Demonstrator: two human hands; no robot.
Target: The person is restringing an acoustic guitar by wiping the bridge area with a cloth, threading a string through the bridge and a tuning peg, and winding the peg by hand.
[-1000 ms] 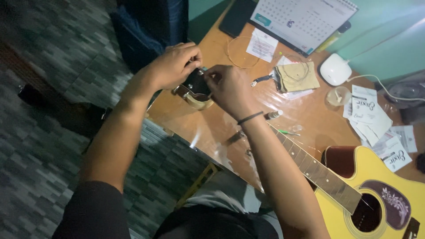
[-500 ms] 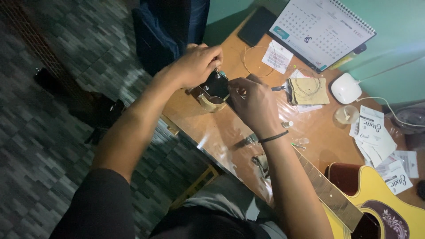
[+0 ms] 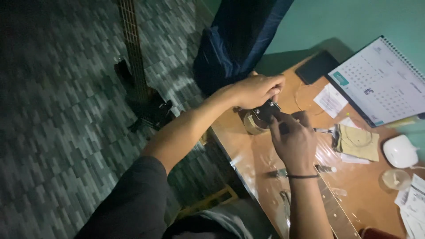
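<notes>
The black headstock [image 3: 267, 110] of a guitar lies at the table's near-left corner, and its neck [image 3: 333, 201] runs down toward the lower right. My left hand [image 3: 256, 90] reaches in from the left and closes its fingers over the top of the headstock. From below, my right hand [image 3: 294, 142], with a thin black band on the wrist, pinches a small dark piece [image 3: 283, 128] against the headstock. A round clear object [image 3: 252, 124] sits on the table just under the headstock. The strings and tuners are too dark to make out.
On the wooden table [image 3: 363, 199] lie a black phone [image 3: 316, 66], a desk calendar [image 3: 380, 79], a beige packet [image 3: 359, 142], a white rounded device [image 3: 400, 151], a small clear dish [image 3: 394, 179] and papers [image 3: 414, 201]. A bass guitar [image 3: 141, 99] and a dark blue bag [image 3: 239, 40] are on the tiled floor.
The view has swung left and closer, so the yellow guitar body has left the picture and the floor shows more. Both hands stay together at the headstock.
</notes>
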